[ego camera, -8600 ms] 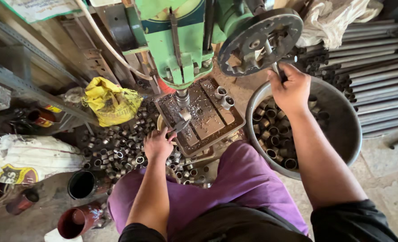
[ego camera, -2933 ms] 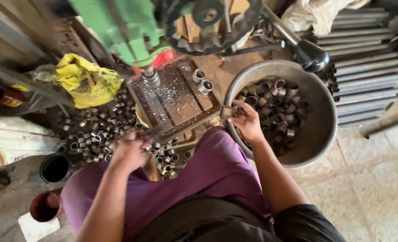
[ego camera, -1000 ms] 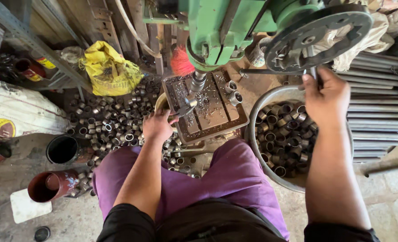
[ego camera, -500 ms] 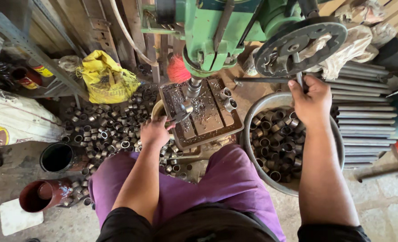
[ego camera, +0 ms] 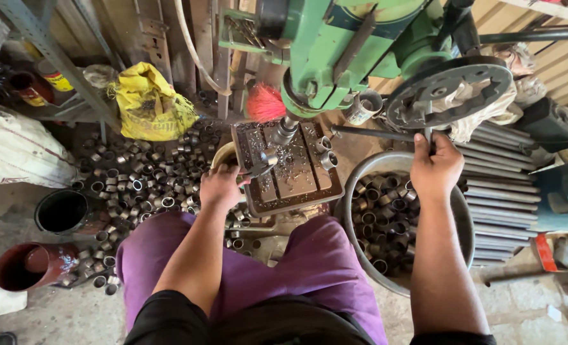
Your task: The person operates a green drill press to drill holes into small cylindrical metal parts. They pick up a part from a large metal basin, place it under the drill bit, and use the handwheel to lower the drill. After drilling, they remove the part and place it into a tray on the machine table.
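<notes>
A: Two hands are at the green drill [ego camera: 354, 57]. The right hand [ego camera: 436, 167] is clenched around a spoke of the feed wheel [ego camera: 449, 92]; the left hand [ego camera: 221, 185] grasps a small metal ring [ego camera: 263, 161] on the slotted table [ego camera: 290, 167], directly under the spindle [ego camera: 284, 130].

B: And the risk there?

A: Probably the spin. The ring looks held by the fingers [ego camera: 233, 176] alone, with no clamp in view, so if the bit grabs, the ring could whirl and cut them.

B: The fingertips are just beside the bit?

A: Yes, very near. Swarf lies on the table next to them, and that could nick them too.

B: Anything at the right hand?

A: A rag [ego camera: 488, 112] hangs behind the wheel, just above the knuckles. It could catch in the spokes.

B: And the smaller bits?

A: A basin [ego camera: 463, 220] of rings sits below the right wrist; a loose pile of rings [ego camera: 146, 179] spreads left of the left hand. A flung ring would vanish among them.
</notes>
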